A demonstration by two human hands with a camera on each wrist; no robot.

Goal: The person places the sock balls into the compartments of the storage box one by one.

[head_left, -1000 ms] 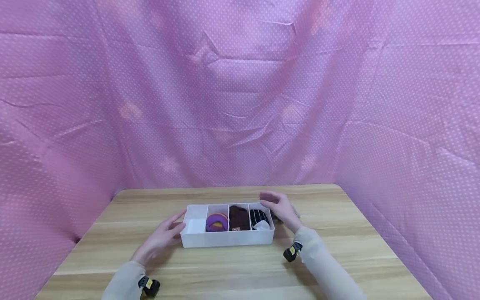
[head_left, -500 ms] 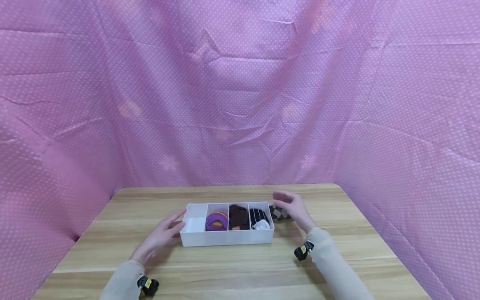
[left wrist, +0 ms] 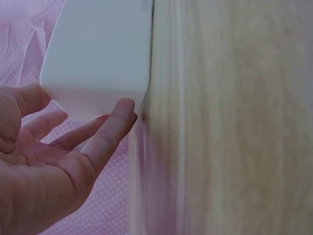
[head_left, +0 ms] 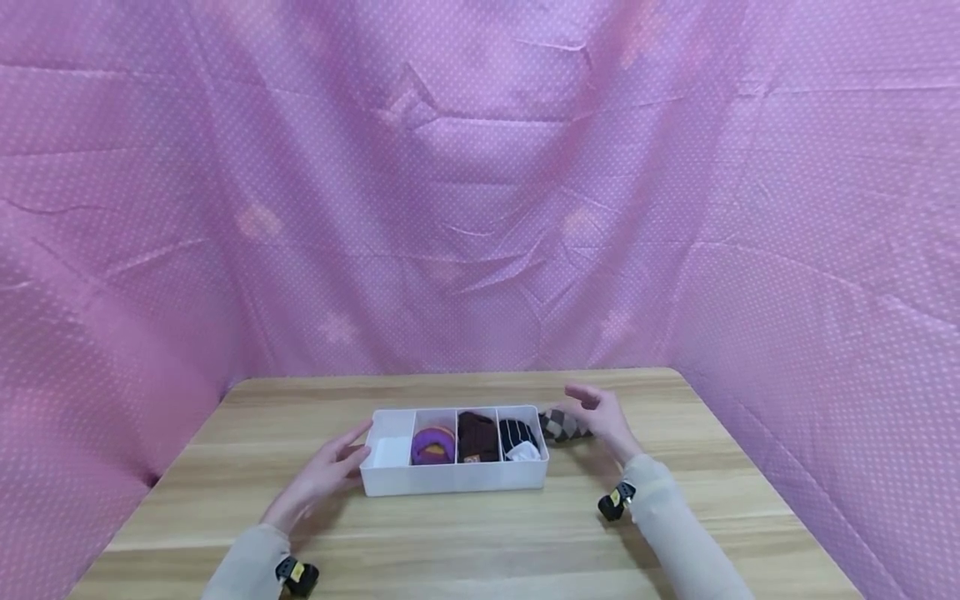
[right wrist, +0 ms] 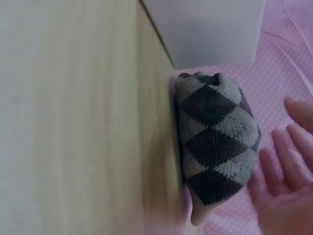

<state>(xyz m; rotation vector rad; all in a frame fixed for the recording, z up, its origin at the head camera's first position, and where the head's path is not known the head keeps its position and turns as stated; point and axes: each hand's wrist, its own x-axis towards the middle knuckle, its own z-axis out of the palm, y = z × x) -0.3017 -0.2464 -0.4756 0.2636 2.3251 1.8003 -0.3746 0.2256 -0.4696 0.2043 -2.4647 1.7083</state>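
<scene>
A white divided box (head_left: pixel 454 480) stands in the middle of the table. My left hand (head_left: pixel 326 473) touches its left end with fairly straight fingers; in the left wrist view the fingertips (left wrist: pixel 125 106) lie against the end wall (left wrist: pixel 100 95) and the thumb is by its upper edge. Just beyond the box's right end lies a rolled sock with a dark and light diamond pattern (head_left: pixel 557 423). My right hand (head_left: pixel 606 421) hovers beside that sock, fingers loosely bent and holding nothing; the right wrist view shows the hand (right wrist: pixel 288 196) apart from the sock (right wrist: pixel 215 139).
Three compartments hold a purple and orange rolled piece (head_left: pixel 432 447), a dark brown knitted bundle (head_left: pixel 477 437), and a black, white-striped bundle (head_left: pixel 517 433) with a white part. The wooden table (head_left: pixel 465 542) ends at a pink dotted curtain (head_left: pixel 465 317) behind and beside it.
My right hand has moved right, from above the box's right end to beside the diamond-patterned sock, which shows more now. The left hand and the box have stayed in place.
</scene>
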